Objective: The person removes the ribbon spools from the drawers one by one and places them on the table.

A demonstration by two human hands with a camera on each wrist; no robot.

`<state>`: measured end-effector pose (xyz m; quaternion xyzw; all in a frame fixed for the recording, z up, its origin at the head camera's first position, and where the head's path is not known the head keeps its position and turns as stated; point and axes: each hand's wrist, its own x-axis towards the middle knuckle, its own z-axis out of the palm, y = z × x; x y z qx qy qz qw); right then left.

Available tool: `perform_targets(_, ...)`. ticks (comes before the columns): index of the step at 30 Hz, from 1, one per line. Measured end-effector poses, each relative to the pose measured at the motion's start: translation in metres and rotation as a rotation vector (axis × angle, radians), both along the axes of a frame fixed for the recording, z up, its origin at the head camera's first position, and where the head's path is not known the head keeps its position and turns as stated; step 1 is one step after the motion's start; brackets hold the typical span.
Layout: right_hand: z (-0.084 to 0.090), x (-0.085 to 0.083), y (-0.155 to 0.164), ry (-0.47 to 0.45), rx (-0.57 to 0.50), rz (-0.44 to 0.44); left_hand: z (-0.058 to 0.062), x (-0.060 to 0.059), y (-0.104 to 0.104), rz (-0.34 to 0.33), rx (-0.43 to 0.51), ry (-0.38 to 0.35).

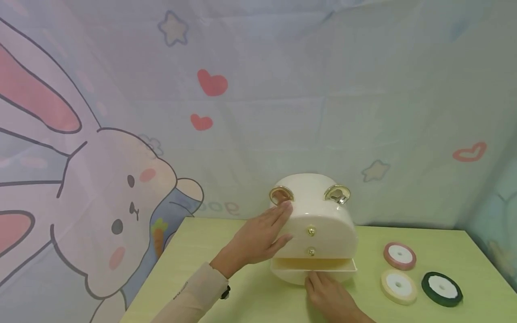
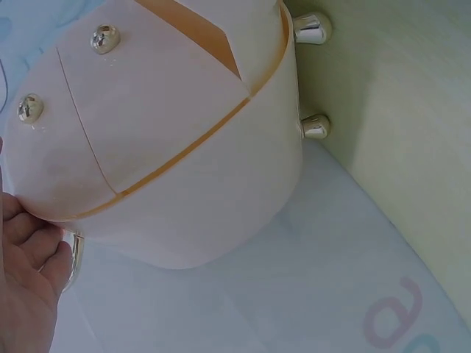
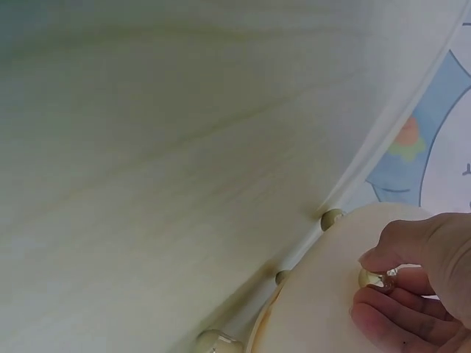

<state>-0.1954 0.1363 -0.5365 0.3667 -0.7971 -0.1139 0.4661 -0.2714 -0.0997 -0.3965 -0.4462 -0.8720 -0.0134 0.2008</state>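
Two hands work the cream drawer box (image 1: 319,224) mid-table: left hand (image 1: 262,237) lies flat against its left side, right hand (image 1: 329,294) pinches the bottom drawer's knob (image 3: 373,279), drawer slid toward the near edge.

Count: 1 cream drawer box (image 1: 319,215); 1 drawer (image 1: 314,264) pulled out; 2 gold knobs (image 1: 311,231) on closed drawers; 2 gold ear rings (image 1: 337,194); 3 ribbon spools (image 1: 399,255); 2 hands (image 1: 258,237).
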Motion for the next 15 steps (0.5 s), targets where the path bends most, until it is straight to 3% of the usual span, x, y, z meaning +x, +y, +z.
perform_targets(15, -0.0042, -0.0093, 0.0046, -0.087, -0.049, 0.01, -0.0022, -0.0006, 0.0004, -0.013, 0.05, -0.048)
